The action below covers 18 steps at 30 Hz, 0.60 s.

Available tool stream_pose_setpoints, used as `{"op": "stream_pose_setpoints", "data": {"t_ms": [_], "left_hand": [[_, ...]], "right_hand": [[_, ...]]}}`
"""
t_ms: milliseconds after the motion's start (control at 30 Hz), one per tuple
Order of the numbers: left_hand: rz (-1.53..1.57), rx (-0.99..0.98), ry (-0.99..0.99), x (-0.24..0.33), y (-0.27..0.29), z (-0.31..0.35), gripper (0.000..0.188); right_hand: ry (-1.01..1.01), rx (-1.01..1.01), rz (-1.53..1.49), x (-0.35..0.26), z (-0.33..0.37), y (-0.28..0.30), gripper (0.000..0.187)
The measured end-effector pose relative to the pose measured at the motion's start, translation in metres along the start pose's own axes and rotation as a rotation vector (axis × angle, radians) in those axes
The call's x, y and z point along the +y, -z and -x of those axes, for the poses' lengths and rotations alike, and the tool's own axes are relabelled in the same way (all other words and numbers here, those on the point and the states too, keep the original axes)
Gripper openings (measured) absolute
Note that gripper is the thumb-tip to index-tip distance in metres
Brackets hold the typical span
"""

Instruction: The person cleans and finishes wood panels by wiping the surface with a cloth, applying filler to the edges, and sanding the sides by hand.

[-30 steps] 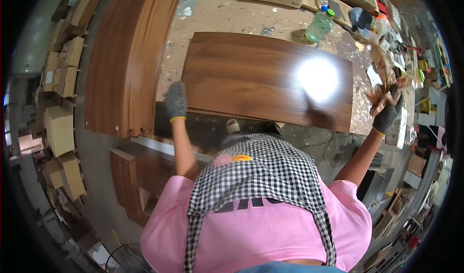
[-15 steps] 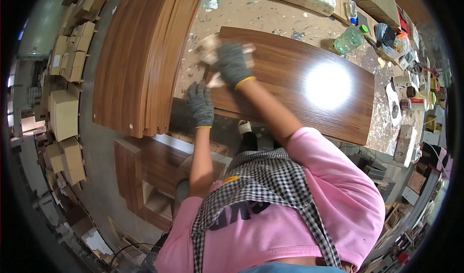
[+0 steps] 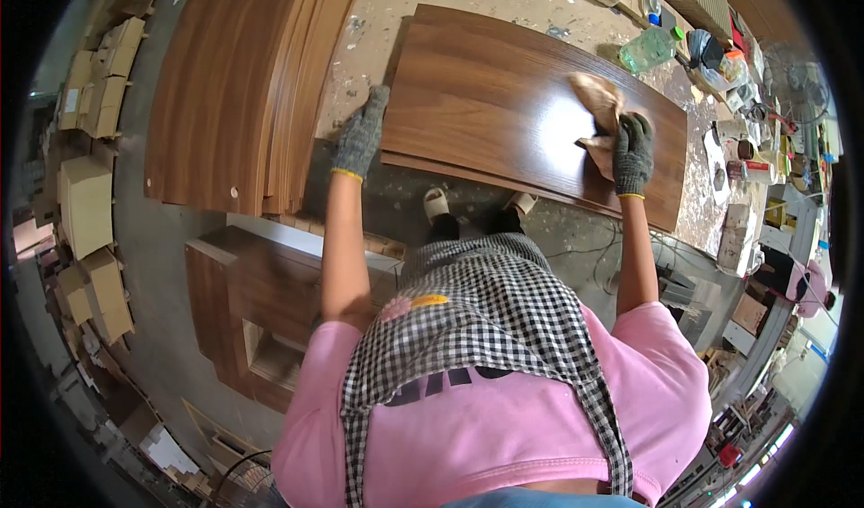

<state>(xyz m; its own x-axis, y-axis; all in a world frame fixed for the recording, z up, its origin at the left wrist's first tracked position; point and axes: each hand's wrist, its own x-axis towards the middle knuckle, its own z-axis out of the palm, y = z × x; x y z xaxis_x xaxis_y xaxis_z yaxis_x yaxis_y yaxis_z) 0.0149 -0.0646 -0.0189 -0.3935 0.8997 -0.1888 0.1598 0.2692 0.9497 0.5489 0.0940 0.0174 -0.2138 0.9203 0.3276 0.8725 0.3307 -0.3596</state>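
Note:
A brown wood-grain panel (image 3: 477, 89) lies on the worktable, its glossy top reflecting a bright light; another panel edge shows beneath its near side. My right hand (image 3: 634, 155), in a grey knit glove, grips a crumpled tan cloth (image 3: 598, 103) on the panel toward its right end. My left hand (image 3: 363, 133), gloved the same way, is at the panel's left end with its fingers stretched out along that edge. It holds nothing.
A stack of similar panels (image 3: 238, 85) stands left of the paint-specked table (image 3: 405, 0). Along the far right are a green-capped bottle (image 3: 650, 49), a plastic bag (image 3: 720, 69) and a white block (image 3: 736, 238). Below left sits a brown cabinet piece (image 3: 270, 283); cartons (image 3: 87, 204) line the left.
My right hand has swept the cloth from the panel's left end to near its right end. My left hand stays by the left edge. The whole view has shifted slightly.

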Motion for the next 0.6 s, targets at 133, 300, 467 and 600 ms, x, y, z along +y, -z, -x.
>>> {"op": "stream_pose_setpoints", "data": {"t_ms": [133, 300, 467, 600], "left_hand": [[-0.505, -0.115, -0.221, 0.003, 0.003, -0.015, 0.049], [-1.147, -0.206, -0.489, 0.033, 0.030, -0.016, 0.047], [-0.869, -0.136, -0.459, 0.104, 0.044, -0.005, 0.045], [-0.492, -0.094, -0.197, 0.087, 0.057, -0.009, 0.041]], "right_hand": [[-0.018, -0.061, 0.262, -0.046, 0.025, -0.040, 0.032], [0.663, -0.330, -0.182, -0.304, 0.039, -0.101, 0.041], [1.025, -0.648, -0.719, -0.392, 0.095, -0.136, 0.018], [0.577, -0.432, -0.533, -0.350, 0.022, -0.004, 0.020]]}}
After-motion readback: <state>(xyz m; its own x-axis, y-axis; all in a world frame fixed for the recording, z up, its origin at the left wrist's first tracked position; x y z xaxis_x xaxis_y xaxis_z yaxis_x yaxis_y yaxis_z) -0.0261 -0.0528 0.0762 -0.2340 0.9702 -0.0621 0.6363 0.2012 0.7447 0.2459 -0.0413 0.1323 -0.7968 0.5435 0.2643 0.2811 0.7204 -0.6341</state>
